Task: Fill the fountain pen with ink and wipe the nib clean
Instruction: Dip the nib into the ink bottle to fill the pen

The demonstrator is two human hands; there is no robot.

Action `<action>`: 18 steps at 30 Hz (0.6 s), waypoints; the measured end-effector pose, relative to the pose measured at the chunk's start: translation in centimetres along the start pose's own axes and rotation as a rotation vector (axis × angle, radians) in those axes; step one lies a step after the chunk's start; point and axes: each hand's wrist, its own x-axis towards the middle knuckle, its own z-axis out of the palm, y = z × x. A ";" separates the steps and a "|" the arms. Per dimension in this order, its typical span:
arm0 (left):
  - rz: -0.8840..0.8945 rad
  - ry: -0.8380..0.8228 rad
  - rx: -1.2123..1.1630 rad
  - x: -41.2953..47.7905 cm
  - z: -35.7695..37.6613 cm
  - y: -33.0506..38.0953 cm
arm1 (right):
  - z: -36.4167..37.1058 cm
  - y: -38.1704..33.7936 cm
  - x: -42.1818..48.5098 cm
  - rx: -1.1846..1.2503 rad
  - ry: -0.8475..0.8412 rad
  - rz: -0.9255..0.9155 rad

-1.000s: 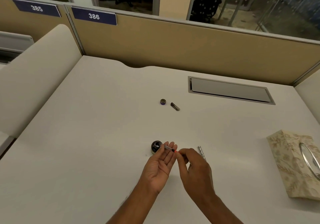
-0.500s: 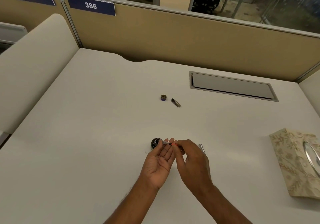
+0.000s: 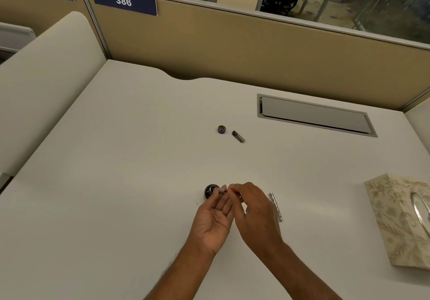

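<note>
Since a second ago, the pen section [image 3: 225, 191] has moved closer over the ink bottle [image 3: 210, 191]. The right hand [image 3: 253, 209] pinches it; the left hand [image 3: 213, 218], open-palmed, supports it. Filling appears imminent.

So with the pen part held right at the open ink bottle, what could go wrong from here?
1. The open ink bottle stands uncapped beside the left hand; a nudge could tip it and spill ink on the white desk.
2. The tissue box sits far to the right; reaching it with an inky pen section could drip.
</note>
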 end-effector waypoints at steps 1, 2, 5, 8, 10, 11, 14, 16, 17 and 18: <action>-0.003 0.001 -0.014 0.1 0.0 0.0 | 0.0 -0.1 0.1 -0.008 0.001 -0.003; -0.006 0.002 -0.028 0.1 0.0 0.0 | 0.0 -0.3 0.2 -0.015 0.004 -0.006; -0.007 0.001 -0.045 0.2 0.1 0.1 | 0.3 -0.5 0.6 -0.030 0.003 -0.016; -0.011 0.008 -0.068 0.1 0.2 0.1 | 0.5 -0.4 1.0 -0.040 -0.016 -0.024; -0.016 0.006 -0.091 0.1 0.3 0.1 | 0.6 -0.3 1.1 -0.040 -0.039 -0.031; -0.017 0.003 -0.101 0.1 0.3 0.1 | 0.6 -0.3 1.2 -0.044 -0.047 -0.035; -0.012 0.007 -0.113 0.3 0.3 0.0 | 0.7 -0.2 1.4 -0.055 -0.053 -0.045; -0.010 0.014 -0.115 0.4 0.3 0.0 | 0.6 -0.2 1.4 -0.050 -0.058 -0.044; -0.010 0.018 -0.117 0.5 0.4 0.0 | 0.5 -0.1 1.5 -0.049 -0.060 -0.044; -0.010 0.023 -0.118 0.5 0.4 0.0 | 0.5 -0.1 1.5 -0.050 -0.061 -0.045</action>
